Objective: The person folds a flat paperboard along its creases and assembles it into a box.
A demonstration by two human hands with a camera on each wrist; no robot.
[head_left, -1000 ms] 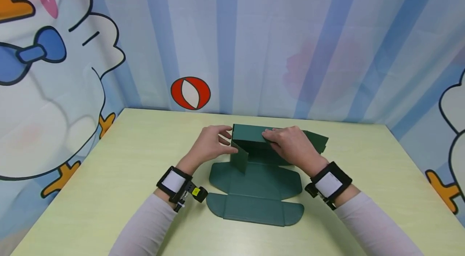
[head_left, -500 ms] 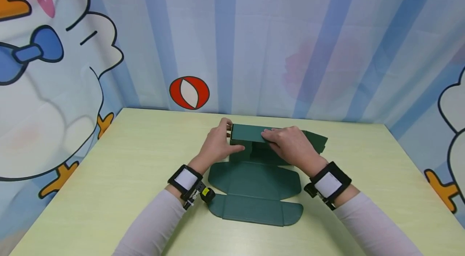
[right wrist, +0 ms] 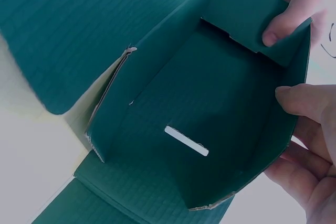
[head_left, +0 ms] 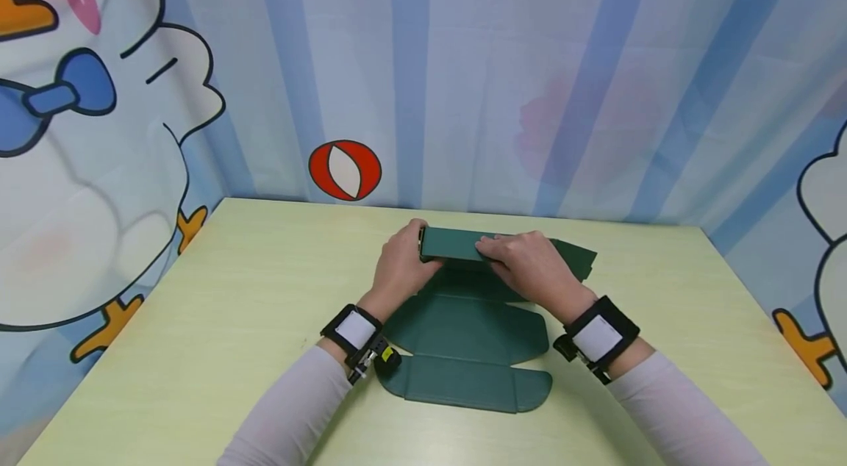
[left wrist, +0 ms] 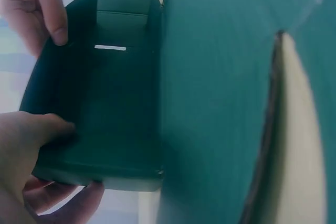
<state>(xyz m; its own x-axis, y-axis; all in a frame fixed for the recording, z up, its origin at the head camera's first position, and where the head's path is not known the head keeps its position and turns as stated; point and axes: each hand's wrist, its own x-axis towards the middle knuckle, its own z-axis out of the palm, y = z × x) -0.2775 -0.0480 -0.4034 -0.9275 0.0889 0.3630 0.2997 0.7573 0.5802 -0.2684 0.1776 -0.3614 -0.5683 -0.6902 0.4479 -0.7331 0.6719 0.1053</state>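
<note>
A partly folded green cardboard box [head_left: 453,244] stands on its side, its open face toward me. My left hand [head_left: 402,260] grips its left end, with the thumb inside on the folded end panel [right wrist: 249,17] and the fingers outside. My right hand [head_left: 534,266] pinches the upper side wall, thumb inside, as the right wrist view shows. The right end panel [head_left: 574,254] sticks outward, unfolded. Toward me the lid [head_left: 463,330] lies flat with its side flaps spread. A narrow slot [right wrist: 186,141] pierces the panel at the unfolded end.
The pale yellow table [head_left: 198,348] extends around the box. Behind it hangs a striped blue curtain [head_left: 476,84] with printed cartoon birds and a red ball. The left wrist camera [head_left: 387,359] hangs over a corner of the lid.
The left end panel, angled outward before, has swung inward and is folded in. My left hand has moved right and closed around that end. My right hand stays in place.
</note>
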